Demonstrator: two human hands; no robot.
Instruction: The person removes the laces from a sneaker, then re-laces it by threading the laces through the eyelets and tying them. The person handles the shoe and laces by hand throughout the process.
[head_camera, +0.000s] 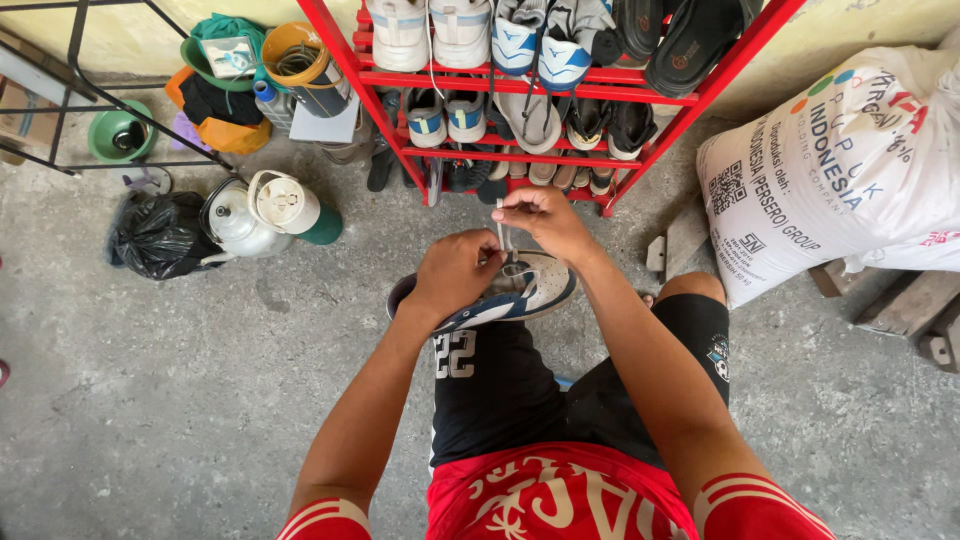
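Illumination is even, soft daylight; its source is not in view. Exposure is bright and balanced across the frame. Shadows are faint and diffuse: a soft dark patch lies on the floor beneath the legs at lower centre, and the lower shelves of the rack at upper centre sit in moderate shade. The white sack at upper right is the brightest area, near clipping in places. The black bag at left shows small glossy highlights. Focus is sharp throughout, with no motion blur. Wide-angle distortion bends and splays the rack uprights toward the top edge.
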